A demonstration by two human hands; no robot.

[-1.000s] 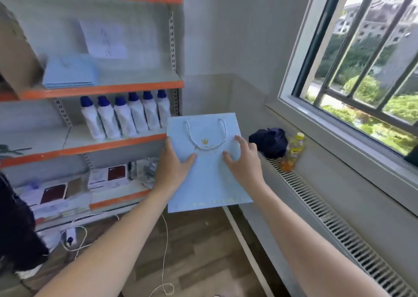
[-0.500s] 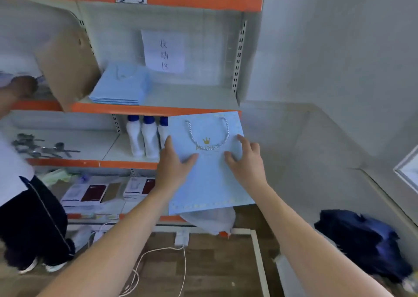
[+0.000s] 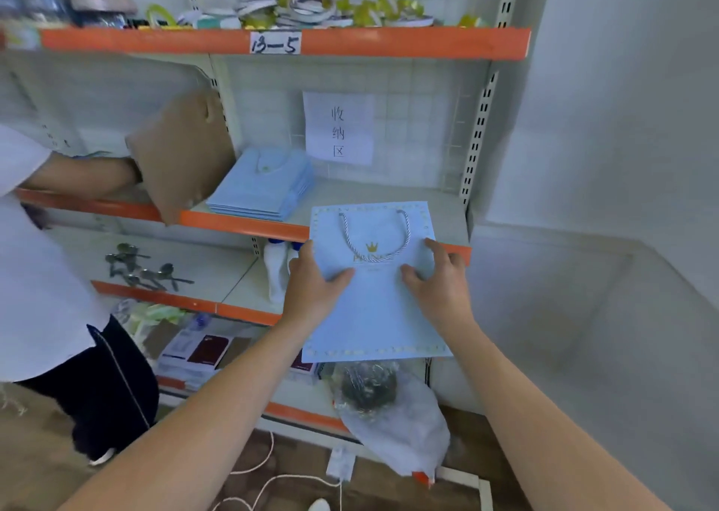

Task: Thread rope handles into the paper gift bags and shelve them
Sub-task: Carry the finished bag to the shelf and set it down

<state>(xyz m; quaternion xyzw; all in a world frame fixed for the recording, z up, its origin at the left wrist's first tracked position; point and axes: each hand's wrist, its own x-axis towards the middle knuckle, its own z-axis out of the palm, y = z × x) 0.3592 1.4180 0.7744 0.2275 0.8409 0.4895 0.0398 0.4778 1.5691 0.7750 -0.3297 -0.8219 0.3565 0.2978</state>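
Note:
I hold a flat light-blue paper gift bag [image 3: 375,308] with a gold crown and a white rope handle [image 3: 374,238] in front of the shelving. My left hand [image 3: 311,288] grips its left edge, thumb on the front. My right hand [image 3: 439,281] grips the right edge the same way. The bag's top edge reaches over the front of the orange-edged middle shelf [image 3: 241,220]. A stack of the same blue bags [image 3: 264,187] lies on that shelf, up and to the left of the held bag.
Another person [image 3: 46,277] stands at the left, holding a brown cardboard piece [image 3: 183,156] at the shelf. A paper sign [image 3: 338,127] hangs on the back panel. White bottles [image 3: 276,273], metal spoons [image 3: 144,269], a plastic bag [image 3: 393,421] and floor cables [image 3: 264,471] lie below.
My view swung left from the window to the shelving and drew closer. The bag, held by both hands as before, now sits nearer the middle shelf.

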